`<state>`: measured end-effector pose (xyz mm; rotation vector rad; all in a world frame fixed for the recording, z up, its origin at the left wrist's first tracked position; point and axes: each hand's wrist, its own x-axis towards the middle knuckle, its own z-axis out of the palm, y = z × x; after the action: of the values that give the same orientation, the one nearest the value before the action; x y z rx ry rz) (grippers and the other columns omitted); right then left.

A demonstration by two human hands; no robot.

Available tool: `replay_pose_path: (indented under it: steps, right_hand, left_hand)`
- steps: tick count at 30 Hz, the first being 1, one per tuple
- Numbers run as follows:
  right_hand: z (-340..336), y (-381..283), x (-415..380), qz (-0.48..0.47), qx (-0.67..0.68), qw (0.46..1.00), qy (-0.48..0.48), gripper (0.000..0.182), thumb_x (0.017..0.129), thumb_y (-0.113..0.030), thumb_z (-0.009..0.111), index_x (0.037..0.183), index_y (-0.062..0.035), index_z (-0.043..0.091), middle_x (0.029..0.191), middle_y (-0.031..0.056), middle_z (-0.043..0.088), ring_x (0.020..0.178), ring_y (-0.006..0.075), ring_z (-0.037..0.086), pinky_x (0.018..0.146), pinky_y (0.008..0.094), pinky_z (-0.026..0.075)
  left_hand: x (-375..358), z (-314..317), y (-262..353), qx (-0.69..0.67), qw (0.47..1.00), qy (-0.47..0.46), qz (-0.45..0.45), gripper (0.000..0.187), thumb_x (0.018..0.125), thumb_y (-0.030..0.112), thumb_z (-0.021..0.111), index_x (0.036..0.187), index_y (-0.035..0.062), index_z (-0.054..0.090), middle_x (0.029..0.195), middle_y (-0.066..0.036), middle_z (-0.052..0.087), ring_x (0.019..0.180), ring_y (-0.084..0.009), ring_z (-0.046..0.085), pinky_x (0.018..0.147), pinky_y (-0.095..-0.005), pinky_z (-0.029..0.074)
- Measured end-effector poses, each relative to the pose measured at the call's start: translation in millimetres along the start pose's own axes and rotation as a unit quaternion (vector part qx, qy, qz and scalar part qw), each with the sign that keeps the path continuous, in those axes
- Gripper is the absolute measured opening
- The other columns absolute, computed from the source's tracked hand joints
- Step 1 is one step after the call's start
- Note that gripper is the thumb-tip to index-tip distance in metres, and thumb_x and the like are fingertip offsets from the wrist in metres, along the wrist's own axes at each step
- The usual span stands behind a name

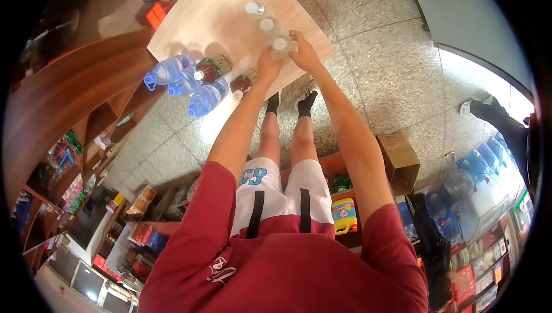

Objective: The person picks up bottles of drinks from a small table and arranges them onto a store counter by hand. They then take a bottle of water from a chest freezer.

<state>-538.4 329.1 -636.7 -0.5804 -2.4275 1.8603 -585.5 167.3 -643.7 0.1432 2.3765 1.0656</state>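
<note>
Three small clear bottles with white caps stand in a slanting row on the light wooden table (221,11): a far bottle (255,8), a middle bottle (268,25) and a near bottle (282,44). My left hand (269,67) is at the left side of the near bottle, fingers curled in against it. On its other side, my right hand (304,53) wraps the bottle with thumb and fingers. Parts of both hands' fingers are too small to make out clearly.
Large blue-capped water bottles (208,97) and dark red drink bottles with white caps (211,69) stand along the table's left edge. A cardboard box (398,163) and a yellow jug (345,216) are behind me. Another person's leg (497,118) shows at right.
</note>
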Motion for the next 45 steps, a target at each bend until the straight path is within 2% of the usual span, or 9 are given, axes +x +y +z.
replay_pose_path:
  steps: [18,23,30,32,33,35,40,41,45]
  right_hand:
    - [-15,-58,-28,0.096,-0.222,0.960,-0.143,0.059,0.073,-0.022,0.081,0.121,-0.0098,0.049,0.106,0.0191,0.068,0.103,0.0412,0.064,0.084,0.0484,0.050]
    - [-9,-73,-84,0.093,-0.113,0.988,-0.048,0.074,0.070,-0.010,0.081,0.136,-0.0121,0.048,0.146,0.0201,0.048,0.131,0.0406,0.049,0.105,0.0481,0.045]
    - [-28,-63,-203,0.061,-0.062,0.996,0.005,0.071,0.072,-0.005,0.079,0.139,-0.0042,0.054,0.148,0.0230,0.049,0.136,0.0415,0.047,0.112,0.0440,0.041]
    - [-44,-93,-237,0.028,-0.074,0.996,0.030,0.070,0.069,-0.006,0.081,0.135,-0.0035,0.057,0.148,0.0241,0.048,0.136,0.0418,0.047,0.112,0.0455,0.040]
    - [-53,-114,-249,-0.003,-0.051,0.997,0.050,0.069,0.066,-0.004,0.082,0.132,-0.0034,0.059,0.150,0.0248,0.045,0.136,0.0431,0.045,0.112,0.0463,0.039]
    - [-77,-158,-271,-0.010,-0.071,0.997,0.035,0.072,0.059,-0.002,0.083,0.129,-0.0054,0.062,0.152,0.0258,0.042,0.136,0.0451,0.044,0.113,0.0482,0.039]
    - [-115,-264,-298,-0.072,-0.024,0.991,0.111,0.072,0.067,-0.022,0.091,0.131,-0.0081,0.061,0.150,0.0214,0.047,0.138,0.0386,0.046,0.111,0.0469,0.040]
    - [-117,-282,-296,-0.089,0.000,0.986,0.138,0.070,0.069,-0.022,0.091,0.129,-0.0069,0.060,0.149,0.0205,0.048,0.138,0.0366,0.047,0.111,0.0459,0.040]
    - [-119,-382,-283,-0.112,0.090,0.952,0.270,0.053,0.077,-0.013,0.084,0.122,-0.0023,0.060,0.130,0.0154,0.061,0.122,0.0265,0.059,0.103,0.0382,0.046]
  left_hand:
    - [-2,-29,17,0.073,0.976,-0.145,0.148,0.060,0.075,0.023,0.082,0.128,0.0057,0.060,0.115,-0.022,0.069,0.109,-0.0386,0.066,0.093,-0.0437,0.053]
    - [-37,-40,55,0.078,0.956,-0.239,0.150,0.056,0.076,0.022,0.079,0.127,0.0050,0.061,0.115,-0.022,0.069,0.108,-0.0387,0.066,0.092,-0.0447,0.053]
    - [-116,-1,39,0.133,0.908,-0.359,0.170,0.043,0.092,0.025,0.059,0.129,0.0044,0.060,0.123,-0.021,0.066,0.112,-0.0402,0.063,0.094,-0.0449,0.051]
    - [-152,-7,53,-0.045,0.907,-0.404,0.110,0.042,0.105,0.026,0.038,0.133,0.0039,0.059,0.130,-0.021,0.063,0.118,-0.0396,0.059,0.100,-0.0441,0.048]
    - [-168,-34,95,-0.020,0.898,-0.435,0.062,0.038,0.103,0.018,0.042,0.133,0.0038,0.059,0.134,-0.020,0.061,0.123,-0.0378,0.057,0.105,-0.0426,0.046]
    - [-191,-42,98,0.041,0.857,-0.418,0.299,0.041,0.094,0.013,0.055,0.134,0.0054,0.059,0.137,-0.020,0.059,0.129,-0.0380,0.053,0.108,-0.0428,0.044]
    - [-222,-92,171,0.033,0.804,-0.487,0.339,0.077,0.069,0.022,0.088,0.137,0.0119,0.052,0.141,-0.015,0.053,0.130,-0.0359,0.052,0.111,-0.0412,0.041]
    - [-226,-111,210,0.016,0.806,-0.533,0.258,0.079,0.068,0.023,0.089,0.137,0.0107,0.052,0.138,-0.014,0.056,0.129,-0.0348,0.053,0.111,-0.0418,0.040]
    - [-199,-111,195,-0.113,0.781,-0.514,0.337,0.058,0.081,0.016,0.076,0.133,0.0061,0.054,0.127,-0.012,0.060,0.123,-0.0273,0.057,0.104,-0.0415,0.046]
